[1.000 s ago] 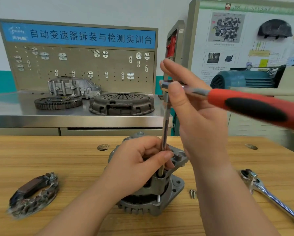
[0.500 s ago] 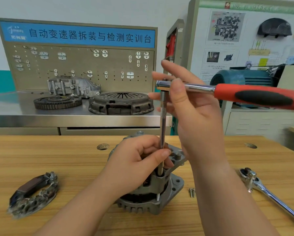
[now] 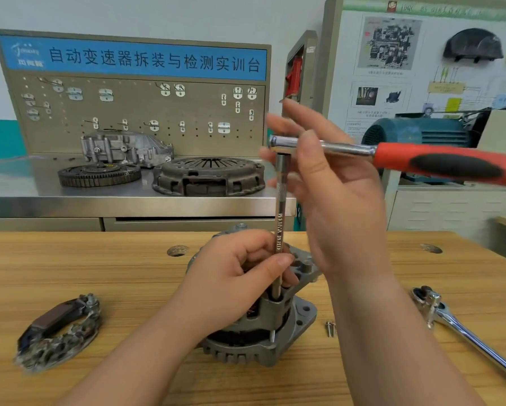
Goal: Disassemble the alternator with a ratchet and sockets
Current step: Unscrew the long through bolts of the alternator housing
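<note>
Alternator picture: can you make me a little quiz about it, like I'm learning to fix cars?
1. True or false: the left hand pinches the extension bar just above the alternator.
2. The ratchet that the right hand holds has a handle that is: A) blue, B) red and black, C) yellow.
3. Fill in: a second ratchet lies on the table to the ____ of the alternator.
Key: 1 true; 2 B; 3 right.
</note>
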Demonstrator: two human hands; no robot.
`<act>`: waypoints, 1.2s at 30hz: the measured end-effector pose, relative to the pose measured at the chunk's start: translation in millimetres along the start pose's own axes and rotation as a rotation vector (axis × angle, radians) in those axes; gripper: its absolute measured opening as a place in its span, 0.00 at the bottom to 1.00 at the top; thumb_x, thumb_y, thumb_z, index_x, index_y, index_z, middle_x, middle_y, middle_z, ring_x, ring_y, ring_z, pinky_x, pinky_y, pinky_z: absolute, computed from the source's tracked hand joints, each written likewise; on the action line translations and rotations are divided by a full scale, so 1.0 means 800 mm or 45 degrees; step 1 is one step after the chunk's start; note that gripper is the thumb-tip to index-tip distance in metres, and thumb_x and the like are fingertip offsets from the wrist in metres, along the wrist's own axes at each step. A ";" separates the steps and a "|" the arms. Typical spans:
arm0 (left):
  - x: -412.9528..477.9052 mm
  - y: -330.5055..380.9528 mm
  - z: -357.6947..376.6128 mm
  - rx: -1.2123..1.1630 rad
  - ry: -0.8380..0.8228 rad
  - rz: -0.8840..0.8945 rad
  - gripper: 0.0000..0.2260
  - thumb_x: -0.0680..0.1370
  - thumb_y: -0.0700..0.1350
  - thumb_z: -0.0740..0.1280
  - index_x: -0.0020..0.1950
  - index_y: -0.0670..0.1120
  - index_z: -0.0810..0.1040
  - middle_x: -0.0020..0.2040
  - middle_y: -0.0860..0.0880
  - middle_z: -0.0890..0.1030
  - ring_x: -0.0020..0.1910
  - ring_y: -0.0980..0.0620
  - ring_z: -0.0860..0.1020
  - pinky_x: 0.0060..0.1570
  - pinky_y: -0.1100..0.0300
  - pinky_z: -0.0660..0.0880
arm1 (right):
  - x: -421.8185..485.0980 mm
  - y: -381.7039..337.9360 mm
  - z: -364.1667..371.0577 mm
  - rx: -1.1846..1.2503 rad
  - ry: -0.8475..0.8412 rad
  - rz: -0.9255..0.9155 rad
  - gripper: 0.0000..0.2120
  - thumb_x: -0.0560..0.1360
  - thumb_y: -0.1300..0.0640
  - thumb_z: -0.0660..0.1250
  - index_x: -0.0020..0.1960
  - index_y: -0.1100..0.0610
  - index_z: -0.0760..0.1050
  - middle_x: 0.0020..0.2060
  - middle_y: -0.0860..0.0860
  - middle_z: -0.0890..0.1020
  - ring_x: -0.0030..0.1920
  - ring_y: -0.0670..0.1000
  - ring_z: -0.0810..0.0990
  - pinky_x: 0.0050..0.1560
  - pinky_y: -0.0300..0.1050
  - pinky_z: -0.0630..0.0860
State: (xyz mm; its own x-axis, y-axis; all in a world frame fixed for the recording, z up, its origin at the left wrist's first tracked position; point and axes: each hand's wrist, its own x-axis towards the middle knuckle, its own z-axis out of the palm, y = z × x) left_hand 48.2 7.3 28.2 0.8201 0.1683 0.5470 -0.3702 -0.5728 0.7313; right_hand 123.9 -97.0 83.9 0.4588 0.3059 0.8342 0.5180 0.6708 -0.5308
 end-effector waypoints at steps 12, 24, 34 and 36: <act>-0.002 0.000 0.001 -0.039 -0.043 0.003 0.06 0.74 0.48 0.66 0.44 0.50 0.82 0.38 0.53 0.86 0.39 0.46 0.83 0.45 0.43 0.79 | 0.002 0.000 0.002 0.514 -0.061 0.475 0.19 0.78 0.43 0.55 0.60 0.53 0.74 0.48 0.50 0.86 0.44 0.52 0.85 0.41 0.42 0.80; -0.003 0.001 -0.001 -0.079 -0.109 -0.020 0.05 0.78 0.39 0.66 0.49 0.46 0.81 0.40 0.51 0.86 0.42 0.55 0.84 0.43 0.66 0.77 | 0.004 -0.006 -0.001 0.504 -0.041 0.419 0.18 0.81 0.47 0.53 0.63 0.53 0.72 0.56 0.46 0.83 0.45 0.55 0.86 0.43 0.43 0.81; -0.001 0.004 0.000 0.003 -0.080 0.007 0.02 0.74 0.46 0.69 0.45 0.50 0.80 0.38 0.54 0.86 0.39 0.51 0.84 0.44 0.53 0.80 | 0.007 -0.006 -0.008 0.859 -0.114 0.614 0.17 0.81 0.45 0.51 0.60 0.52 0.73 0.50 0.48 0.86 0.37 0.49 0.85 0.35 0.40 0.80; -0.001 0.003 -0.001 0.010 -0.061 -0.016 0.01 0.76 0.44 0.70 0.44 0.49 0.80 0.38 0.54 0.85 0.38 0.50 0.83 0.44 0.49 0.79 | 0.005 -0.004 -0.004 0.597 -0.097 0.458 0.13 0.80 0.46 0.56 0.58 0.48 0.75 0.52 0.48 0.85 0.41 0.51 0.85 0.37 0.41 0.80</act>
State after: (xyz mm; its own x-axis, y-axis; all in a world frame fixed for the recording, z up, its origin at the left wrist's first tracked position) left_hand 46.2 6.3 29.7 0.8444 0.1371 0.5178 -0.3568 -0.5771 0.7347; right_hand 126.3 -100.4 88.3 0.4842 0.6053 0.6317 -0.0425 0.7375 -0.6740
